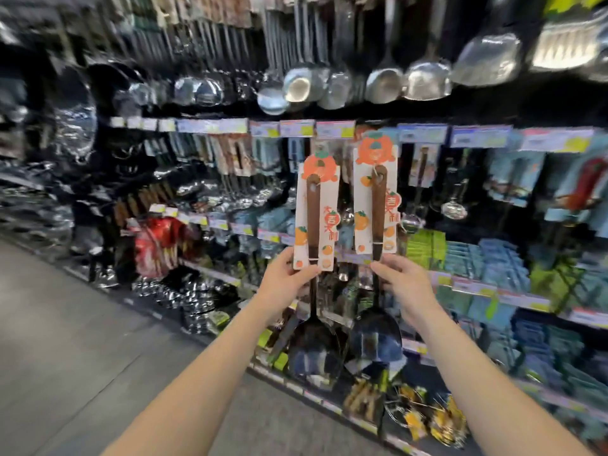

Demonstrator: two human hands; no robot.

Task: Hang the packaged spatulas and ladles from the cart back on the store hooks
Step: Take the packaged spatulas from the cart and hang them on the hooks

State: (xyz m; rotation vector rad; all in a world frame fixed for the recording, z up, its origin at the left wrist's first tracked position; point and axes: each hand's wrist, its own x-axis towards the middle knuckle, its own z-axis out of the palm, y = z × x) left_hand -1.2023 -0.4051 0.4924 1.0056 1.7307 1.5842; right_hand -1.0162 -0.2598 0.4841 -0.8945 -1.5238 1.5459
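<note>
Two packaged spatulas with brown wooden handles, dark blades and white-and-orange backing cards are held upright before the shelving. My left hand [287, 284] grips the left spatula [314, 218] at the bottom of its card. My right hand [399, 282] pinches the right spatula [377, 205] at its lower handle, a little higher and nearer the display. Both blades hang below my hands. The top of the right card overlaps a price rail [332, 129]. The hooks behind the cards are hidden. No cart is in view.
Steel ladles and turners [385, 80] hang in a row overhead. Packaged utensils [513, 179] fill the hooks at right, with shiny pots and lids [75, 126] at left. Lower shelves hold small goods [424, 419]. Grey aisle floor [82, 357] lies at left.
</note>
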